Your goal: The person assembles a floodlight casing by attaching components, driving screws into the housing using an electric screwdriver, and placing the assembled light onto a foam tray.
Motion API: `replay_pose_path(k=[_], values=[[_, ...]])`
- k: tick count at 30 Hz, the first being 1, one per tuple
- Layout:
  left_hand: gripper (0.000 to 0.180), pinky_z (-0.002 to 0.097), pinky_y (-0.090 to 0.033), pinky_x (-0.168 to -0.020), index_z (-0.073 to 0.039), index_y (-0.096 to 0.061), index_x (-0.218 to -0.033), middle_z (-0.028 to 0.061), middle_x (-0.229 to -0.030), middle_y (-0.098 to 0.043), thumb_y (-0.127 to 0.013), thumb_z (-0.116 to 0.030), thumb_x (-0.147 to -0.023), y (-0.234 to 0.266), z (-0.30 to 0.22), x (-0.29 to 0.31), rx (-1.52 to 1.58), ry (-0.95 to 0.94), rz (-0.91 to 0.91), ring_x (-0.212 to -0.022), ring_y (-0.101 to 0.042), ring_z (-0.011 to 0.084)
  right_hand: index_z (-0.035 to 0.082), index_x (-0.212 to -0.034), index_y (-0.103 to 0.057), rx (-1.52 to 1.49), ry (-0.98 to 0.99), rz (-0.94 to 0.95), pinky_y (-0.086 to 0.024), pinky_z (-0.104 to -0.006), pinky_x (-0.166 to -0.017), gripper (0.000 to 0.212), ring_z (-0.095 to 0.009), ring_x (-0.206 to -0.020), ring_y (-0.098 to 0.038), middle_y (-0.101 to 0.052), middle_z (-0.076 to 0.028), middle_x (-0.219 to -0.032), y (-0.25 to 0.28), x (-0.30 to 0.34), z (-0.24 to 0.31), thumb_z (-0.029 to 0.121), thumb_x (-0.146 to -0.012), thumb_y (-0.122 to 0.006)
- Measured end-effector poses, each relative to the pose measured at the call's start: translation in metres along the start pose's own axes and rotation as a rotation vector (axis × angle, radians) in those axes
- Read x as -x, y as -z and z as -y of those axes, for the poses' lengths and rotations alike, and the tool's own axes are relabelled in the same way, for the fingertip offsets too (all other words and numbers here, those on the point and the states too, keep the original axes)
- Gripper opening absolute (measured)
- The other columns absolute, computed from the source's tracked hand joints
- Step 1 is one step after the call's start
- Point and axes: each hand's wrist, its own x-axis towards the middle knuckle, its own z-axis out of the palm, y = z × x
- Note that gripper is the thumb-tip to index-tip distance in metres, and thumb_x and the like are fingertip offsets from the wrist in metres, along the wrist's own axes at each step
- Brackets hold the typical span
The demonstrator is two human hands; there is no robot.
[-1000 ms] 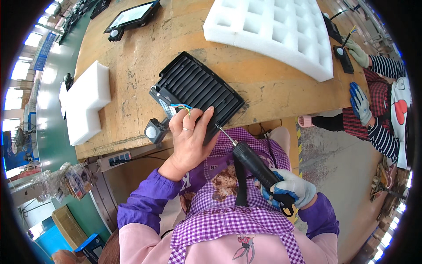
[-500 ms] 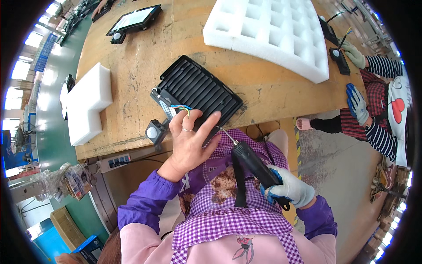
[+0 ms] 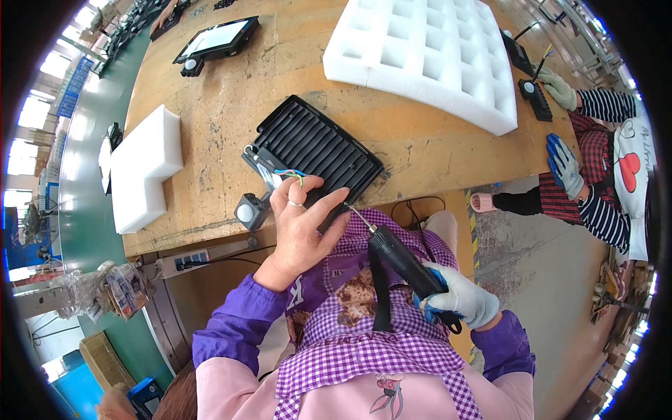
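Note:
A black floodlight [image 3: 318, 143] lies with its ribbed back up at the table's near edge. Coloured wires [image 3: 289, 173] come out of it, and a small motion sensor [image 3: 250, 211] with a white dome sticks out at its near left side. My bare left hand [image 3: 302, 220], a ring on one finger, grips the floodlight's near edge; its fingers partly cover that side. In its white and blue glove, my right hand [image 3: 458, 297] is wrapped round a black electric screwdriver [image 3: 406, 262]. The screwdriver's tip meets the floodlight's near edge beside my left fingers.
White foam block [image 3: 147, 168] at the left; large foam tray [image 3: 420, 56] with square pockets at the back. Another floodlight [image 3: 218, 38] lies far left. A co-worker's gloved hand [image 3: 565, 164] rests at the right edge, near more sensor parts [image 3: 535, 100]. A power strip [image 3: 183, 262] hangs below the table.
The view has shifted slightly. Both hands keep their holds, and the screwdriver tip stays at the floodlight's near edge.

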Motion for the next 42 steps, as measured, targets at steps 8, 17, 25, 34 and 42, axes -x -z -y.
replay_pose_path(k=[8, 17, 25, 34, 42], values=[[0.036, 0.0419, -0.033, -0.092, -0.017, -0.072, -0.098, 0.0064, -0.106, -0.055, -0.08, -0.008, -0.064, -0.001, 0.0, -0.003, 0.035, -0.014, -0.008, -0.102, -0.047, 0.0295, 0.001, -0.117, -0.053, 0.02, 0.019, 0.005, -0.05, -0.0271, -0.074, 0.048, -0.012, -0.079, -0.06, -0.064, -0.005, -0.091, 0.002, -0.001, -0.003, 0.021, -0.077, -0.071], [0.034, 0.0409, -0.033, -0.09, -0.016, -0.071, -0.094, 0.0051, -0.103, -0.055, -0.08, -0.007, -0.062, -0.001, -0.003, -0.006, 0.037, 0.015, -0.009, -0.099, -0.048, 0.0283, 0.001, -0.119, -0.053, 0.036, 0.031, 0.0, -0.048, -0.0282, -0.079, 0.051, -0.013, -0.084, -0.06, -0.064, -0.005, -0.093, 0.002, -0.001, -0.003, 0.022, -0.077, -0.072], [0.033, 0.0406, -0.034, -0.09, -0.016, -0.071, -0.093, 0.0052, -0.104, -0.055, -0.078, -0.006, -0.063, -0.002, -0.002, -0.006, 0.036, -0.004, -0.02, -0.099, -0.048, 0.0283, 0.001, -0.119, -0.053, 0.015, 0.012, -0.005, -0.049, -0.0268, -0.077, 0.051, -0.012, -0.083, -0.06, -0.064, -0.005, -0.092, 0.004, 0.0, -0.002, 0.021, -0.076, -0.072], [0.031, 0.0408, -0.034, -0.088, -0.017, -0.072, -0.092, 0.0052, -0.104, -0.055, -0.079, -0.007, -0.064, -0.001, -0.004, -0.009, 0.01, 0.002, -0.018, -0.098, -0.048, 0.0278, 0.001, -0.122, -0.052, -0.016, 0.001, -0.011, -0.05, -0.0243, -0.069, 0.057, -0.011, -0.075, -0.059, -0.062, -0.004, -0.088, 0.005, -0.002, -0.003, 0.02, -0.072, -0.071], [0.028, 0.04, -0.035, -0.083, -0.015, -0.072, -0.091, 0.0042, -0.099, -0.055, -0.078, -0.004, -0.066, 0.003, -0.007, -0.012, 0.008, -0.052, 0.043, -0.092, -0.053, 0.0246, 0.001, -0.122, -0.052, 0.012, 0.011, 0.005, -0.049, -0.0264, -0.077, 0.053, -0.012, -0.083, -0.061, -0.063, -0.004, -0.094, 0.01, -0.001, -0.009, 0.017, -0.076, -0.073]])
